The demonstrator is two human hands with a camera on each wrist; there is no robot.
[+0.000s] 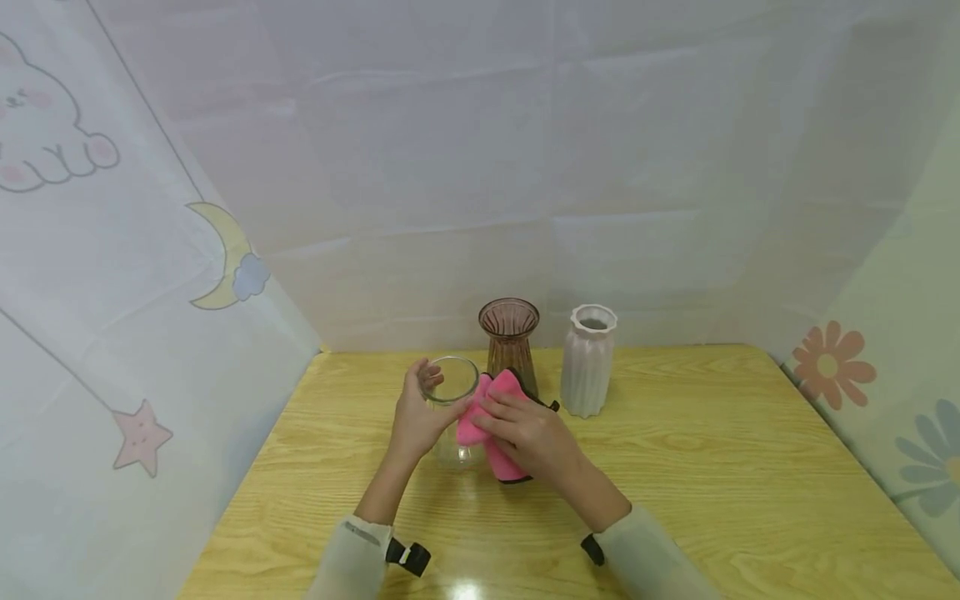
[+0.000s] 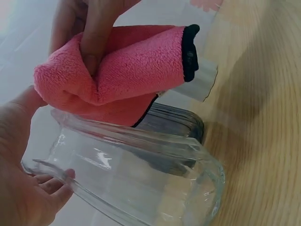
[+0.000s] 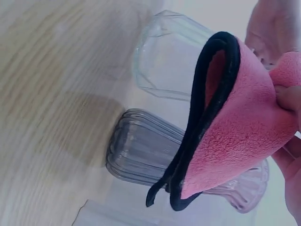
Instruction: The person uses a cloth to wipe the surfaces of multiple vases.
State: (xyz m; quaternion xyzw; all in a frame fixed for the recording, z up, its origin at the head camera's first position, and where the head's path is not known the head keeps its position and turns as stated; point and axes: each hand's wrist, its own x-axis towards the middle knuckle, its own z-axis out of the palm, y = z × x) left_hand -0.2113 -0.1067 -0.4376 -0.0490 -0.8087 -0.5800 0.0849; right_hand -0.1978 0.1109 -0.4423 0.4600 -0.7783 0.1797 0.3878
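Note:
A clear glass vase (image 1: 453, 454) stands at the middle of the wooden table. My left hand (image 1: 414, 421) grips it near the rim, thumb on the near side and fingertips round the far side. In the left wrist view the faceted vase (image 2: 127, 165) looks see-through. My right hand (image 1: 536, 435) pinches a folded pink cloth (image 1: 507, 462) with a black edge, held against the vase's right side by the rim. Loose cloth (image 3: 235, 127) hangs below the fingers in the right wrist view. Part of the vase's rim is hidden by the cloth.
Just behind the cloth stands a ribbed purple-brown glass vase (image 1: 510, 323) with a flared mouth. To its right is a white fluted vase (image 1: 587, 371). The wooden table (image 1: 712, 467) meets a pale hanging sheet (image 1: 450, 167) at the back.

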